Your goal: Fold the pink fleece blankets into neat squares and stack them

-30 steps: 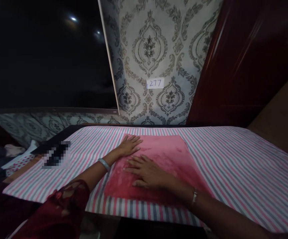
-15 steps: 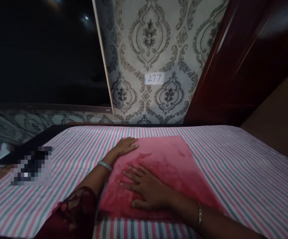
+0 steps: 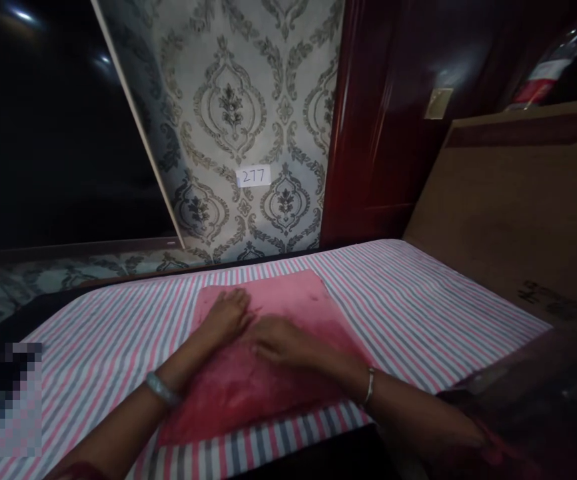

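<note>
A pink plush cloth (image 3: 288, 293) lies flat on a table covered with a pink, white and grey striped sheet (image 3: 418, 300). My left hand (image 3: 226, 313) rests palm down on the cloth's left part, fingers spread; a pale bangle circles that wrist. My right hand (image 3: 281, 341) lies flat on the cloth's middle, close beside the left hand, fingers pointing left. A thin bracelet sits on the right wrist. Neither hand holds anything.
Patterned wallpaper with a paper label reading 277 (image 3: 253, 176) stands behind the table. A dark red wooden door (image 3: 383, 133) is at the right, a brown board (image 3: 513, 207) leans beside it. A dark pane fills the left. A blurred patch (image 3: 3, 393) sits at lower left.
The view has swung to the right. My left hand moved from the cloth's left edge onto the cloth, and my right hand slid further in, so both hands now lie close together.
</note>
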A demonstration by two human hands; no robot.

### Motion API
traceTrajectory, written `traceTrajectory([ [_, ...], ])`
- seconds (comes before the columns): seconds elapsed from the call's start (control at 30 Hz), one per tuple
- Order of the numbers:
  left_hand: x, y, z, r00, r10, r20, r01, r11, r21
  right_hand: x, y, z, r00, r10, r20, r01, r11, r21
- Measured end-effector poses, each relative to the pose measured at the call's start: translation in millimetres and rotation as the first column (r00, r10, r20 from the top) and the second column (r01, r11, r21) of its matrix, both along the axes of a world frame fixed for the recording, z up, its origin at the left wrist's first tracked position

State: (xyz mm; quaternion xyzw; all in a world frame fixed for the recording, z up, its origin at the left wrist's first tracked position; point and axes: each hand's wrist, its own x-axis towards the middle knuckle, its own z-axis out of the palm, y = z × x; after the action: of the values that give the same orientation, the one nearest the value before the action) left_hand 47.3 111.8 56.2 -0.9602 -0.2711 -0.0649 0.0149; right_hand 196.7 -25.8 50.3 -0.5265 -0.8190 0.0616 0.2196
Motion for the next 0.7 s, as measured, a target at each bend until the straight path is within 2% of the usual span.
traceTrajectory([
  [0.1, 14.5, -55.7, -5.3, 0.968, -0.252, -0.012, 0.251, 0.967, -0.048, 51.7, 9.5, 7.1, 0.961, -0.264, -0.085, 0.269, 0.961, 0.063],
  [0.17, 30.6, -83.5, -8.3, 0.921, -0.389, -0.010, 0.386, 0.918, -0.095, 83.1, 18.4, 6.4, 0.922, -0.378, -0.078, 0.383, 0.922, 0.053],
  [0.27, 56.3, -101.3, -13.6, 0.828, -0.560, 0.003, 0.555, 0.820, -0.136, 111.4, 31.7, -3.2, 0.930, -0.366, 0.016, 0.367, 0.930, -0.034],
  [0.37, 70.5, -99.4, -23.9, 0.726, -0.688, 0.015, 0.680, 0.714, -0.169, 122.1, 42.4, -17.6, 0.946, -0.291, 0.144, 0.311, 0.940, -0.144],
  [0.43, 71.2, -95.9, -31.5, 0.696, -0.716, 0.045, 0.710, 0.678, -0.190, 127.6, 48.8, -25.7, 0.951, -0.260, 0.165, 0.287, 0.944, -0.163],
  [0.53, 66.1, -94.4, -37.8, 0.684, -0.722, 0.108, 0.726, 0.658, -0.198, 139.9, 60.7, -33.2, 0.958, -0.248, 0.144, 0.271, 0.947, -0.173],
  [0.7, 63.0, -95.6, -35.0, 0.702, -0.702, 0.122, 0.705, 0.660, -0.259, 167.2, 89.7, -42.1, 0.954, -0.287, 0.090, 0.301, 0.910, -0.284],
])
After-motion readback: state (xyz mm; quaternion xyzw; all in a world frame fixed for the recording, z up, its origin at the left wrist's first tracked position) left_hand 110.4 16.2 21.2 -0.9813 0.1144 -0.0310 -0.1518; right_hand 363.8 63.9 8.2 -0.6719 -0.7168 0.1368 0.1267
